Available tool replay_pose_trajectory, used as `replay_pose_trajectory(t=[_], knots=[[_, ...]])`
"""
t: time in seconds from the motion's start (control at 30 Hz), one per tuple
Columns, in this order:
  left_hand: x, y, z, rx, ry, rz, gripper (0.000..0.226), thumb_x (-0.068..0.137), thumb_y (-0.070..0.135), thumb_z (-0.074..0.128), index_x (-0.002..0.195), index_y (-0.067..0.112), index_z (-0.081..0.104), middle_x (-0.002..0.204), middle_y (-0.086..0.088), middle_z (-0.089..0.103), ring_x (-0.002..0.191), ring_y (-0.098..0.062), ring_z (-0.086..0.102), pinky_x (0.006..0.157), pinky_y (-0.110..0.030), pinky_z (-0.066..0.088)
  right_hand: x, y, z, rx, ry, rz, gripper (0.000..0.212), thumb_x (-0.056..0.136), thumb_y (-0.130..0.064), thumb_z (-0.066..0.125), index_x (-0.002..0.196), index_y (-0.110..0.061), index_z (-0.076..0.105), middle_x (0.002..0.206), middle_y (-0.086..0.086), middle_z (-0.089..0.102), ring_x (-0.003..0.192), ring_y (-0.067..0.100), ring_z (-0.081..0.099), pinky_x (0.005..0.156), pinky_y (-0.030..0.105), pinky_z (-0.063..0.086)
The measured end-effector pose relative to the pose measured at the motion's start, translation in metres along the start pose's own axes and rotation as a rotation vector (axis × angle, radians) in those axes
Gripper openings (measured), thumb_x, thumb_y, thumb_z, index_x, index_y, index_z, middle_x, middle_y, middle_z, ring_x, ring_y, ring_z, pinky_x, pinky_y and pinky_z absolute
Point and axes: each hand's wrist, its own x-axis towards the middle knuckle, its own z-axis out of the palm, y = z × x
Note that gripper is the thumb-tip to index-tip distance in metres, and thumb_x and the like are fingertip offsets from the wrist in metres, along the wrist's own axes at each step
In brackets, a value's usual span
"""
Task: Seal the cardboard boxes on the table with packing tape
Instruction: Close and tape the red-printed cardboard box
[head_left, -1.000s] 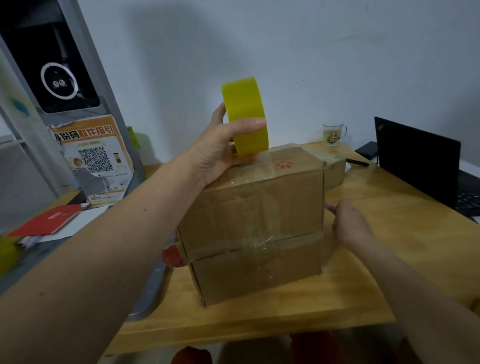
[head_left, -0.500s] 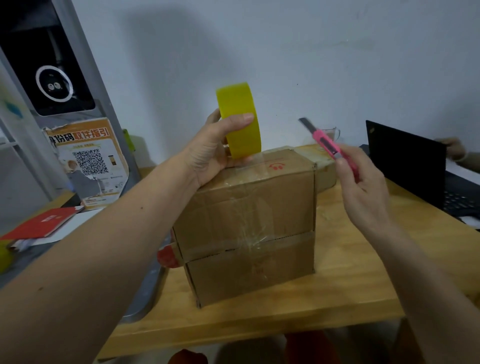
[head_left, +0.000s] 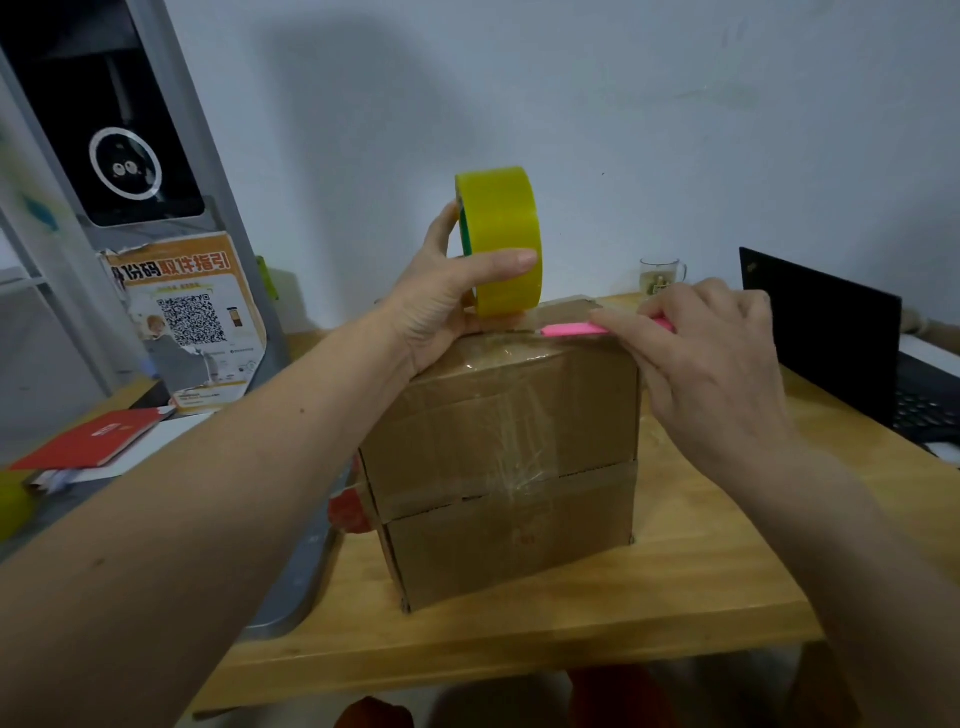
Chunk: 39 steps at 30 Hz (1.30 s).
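Already clear-taped brown cardboard box (head_left: 506, 441)

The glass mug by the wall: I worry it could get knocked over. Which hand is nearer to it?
Right. The right hand, holding the pink cutter on the box top, sits just in front of the glass mug. The left hand grips the tape roll, farther left.

tape roll (head_left: 506, 239): we see yellow, green inner rim
box (head_left: 506, 441): we see plain brown, clear glossy tape strips
knife (head_left: 571, 329): pink
table (head_left: 701, 561): light wood grain
booklet (head_left: 98, 436), left of box: red
laptop (head_left: 821, 332): black
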Motion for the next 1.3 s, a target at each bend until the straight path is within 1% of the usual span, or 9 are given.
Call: replay_pose_trajectory(t=[0.17, 0.4, 0.53, 0.77, 0.9, 1.03, 1.1, 1.2, 1.3], knots=[[0.003, -0.002, 0.0, 0.013, 0.0, 0.01, 0.106, 0.061, 0.012, 0.084, 0.149, 0.036, 0.031, 0.123, -0.009, 0.065, 0.101, -0.031, 0.071, 0.073, -0.044, 0.059, 0.006, -0.006, 0.003, -0.024, 0.021, -0.002, 0.034, 0.083, -0.003, 0.071, 0.113, -0.02, 0.071, 0.085, 0.012, 0.061, 0.079, 0.033, 0.055, 0.07, 0.039, 0.029], [0.002, 0.0, 0.002, 0.008, 0.016, 0.01, 0.104, 0.06, 0.014, 0.084, 0.148, 0.034, 0.032, 0.127, -0.01, 0.062, 0.108, -0.035, 0.067, 0.074, -0.045, 0.059, 0.006, -0.003, 0.008, -0.02, 0.001, 0.016, 0.033, 0.085, -0.004, 0.07, 0.114, -0.02, 0.071, 0.085, 0.012, 0.06, 0.08, 0.034, 0.053, 0.071, 0.039, 0.027], [0.001, 0.001, 0.001, -0.027, 0.032, 0.01, 0.102, 0.06, 0.014, 0.083, 0.148, 0.031, 0.034, 0.129, -0.01, 0.06, 0.104, -0.034, 0.067, 0.066, -0.039, 0.057, 0.001, 0.015, 0.011, 0.005, -0.032, 0.093, 0.03, 0.092, -0.008, 0.061, 0.118, -0.02, 0.069, 0.086, 0.014, 0.059, 0.082, 0.033, 0.05, 0.072, 0.038, 0.024], [0.003, 0.001, 0.001, -0.045, 0.071, 0.007, 0.1, 0.06, 0.017, 0.084, 0.147, 0.028, 0.036, 0.119, -0.003, 0.065, 0.092, -0.027, 0.072, 0.066, -0.04, 0.058, -0.002, 0.013, 0.018, 0.143, 0.085, 0.074, 0.029, 0.098, -0.019, 0.047, 0.117, -0.017, 0.069, 0.086, 0.011, 0.058, 0.083, 0.031, 0.049, 0.075, 0.032, 0.02], [0.003, 0.002, 0.001, -0.073, 0.098, 0.012, 0.096, 0.061, 0.018, 0.083, 0.146, 0.026, 0.038, 0.115, -0.001, 0.065, 0.084, -0.02, 0.074, 0.069, -0.04, 0.058, 0.001, 0.005, 0.02, 0.167, 0.093, 0.029, 0.026, 0.095, -0.012, 0.056, 0.116, -0.017, 0.07, 0.088, 0.012, 0.061, 0.084, 0.031, 0.05, 0.078, 0.032, 0.02], [0.003, 0.004, -0.003, -0.174, 0.162, 0.015, 0.091, 0.064, 0.014, 0.085, 0.144, 0.021, 0.041, 0.121, -0.006, 0.061, 0.091, -0.024, 0.069, 0.064, -0.037, 0.057, 0.003, 0.002, 0.025, 0.146, 0.078, 0.026, 0.026, 0.094, -0.01, 0.059, 0.116, -0.018, 0.07, 0.088, 0.012, 0.061, 0.084, 0.033, 0.052, 0.077, 0.039, 0.029], [0.003, 0.004, -0.005, -0.204, 0.192, 0.021, 0.084, 0.069, 0.014, 0.082, 0.143, 0.02, 0.042, 0.124, -0.008, 0.059, 0.095, -0.026, 0.067, 0.063, -0.036, 0.057, 0.0, 0.004, 0.027, 0.171, 0.138, 0.082, 0.025, 0.095, -0.011, 0.057, 0.116, -0.018, 0.07, 0.087, 0.011, 0.059, 0.084, 0.031, 0.051, 0.077, 0.037, 0.028], [0.004, 0.004, -0.005, -0.213, 0.232, 0.018, 0.078, 0.074, 0.014, 0.08, 0.142, 0.021, 0.043, 0.132, -0.01, 0.056, 0.099, -0.026, 0.065, 0.063, -0.036, 0.058, -0.013, 0.016, 0.034, 0.203, 0.22, 0.317, 0.027, 0.098, -0.015, 0.051, 0.119, -0.018, 0.067, 0.091, 0.008, 0.057, 0.089, 0.023, 0.046, 0.079, 0.033, 0.026], [0.005, 0.004, -0.004, -0.195, 0.269, 0.032, 0.076, 0.078, 0.014, 0.08, 0.142, 0.023, 0.041, 0.136, -0.009, 0.054, 0.103, -0.026, 0.064, 0.066, -0.037, 0.058, -0.035, 0.032, 0.052, 0.088, 0.034, 0.608, 0.036, 0.097, -0.006, 0.047, 0.129, -0.019, 0.058, 0.1, 0.01, 0.058, 0.093, 0.027, 0.05, 0.081, 0.042, 0.037]])
